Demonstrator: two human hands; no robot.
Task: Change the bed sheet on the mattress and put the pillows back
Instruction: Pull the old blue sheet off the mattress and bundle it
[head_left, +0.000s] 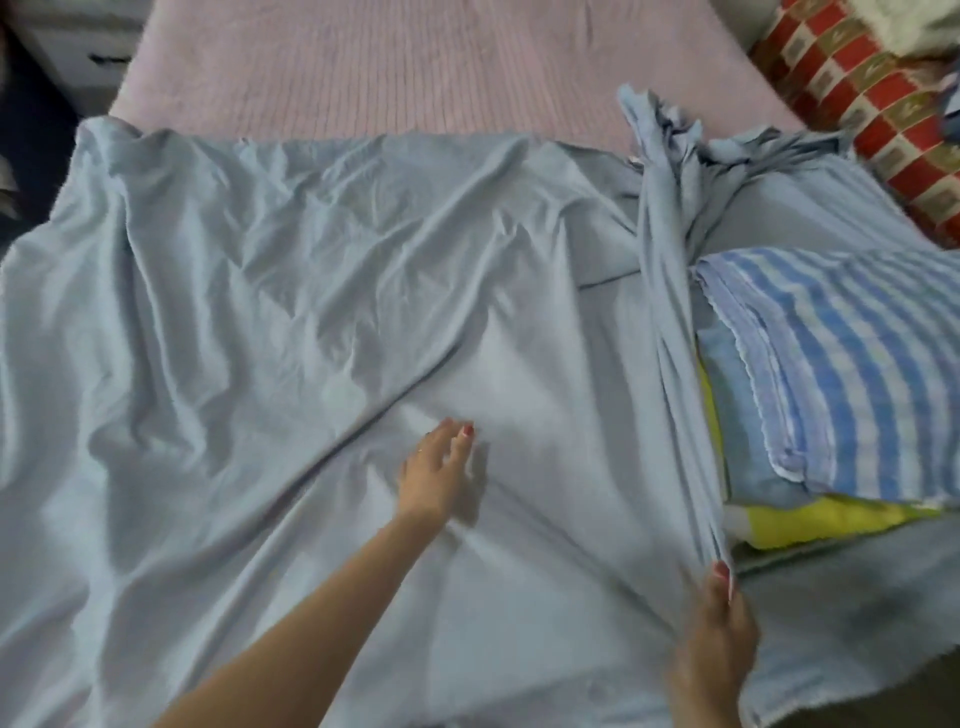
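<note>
A light blue bed sheet (270, 322) lies wrinkled over the near part of the pink mattress (415, 67); the far part of the mattress is bare. My left hand (436, 475) rests flat on the sheet near the middle, fingers straight. My right hand (719, 639) pinches a bunched band of the sheet (675, 291) that runs from the lower right up toward the far right. To the right of that band lies a stack of folded bedding: a blue and white striped piece (841, 364) on top and something yellow (821, 519) under it.
A red, tan and white checked cushion or blanket (857, 93) sits at the far right corner. A white drawer unit (88, 47) stands at the top left beside the bed. The dark floor shows along the left edge.
</note>
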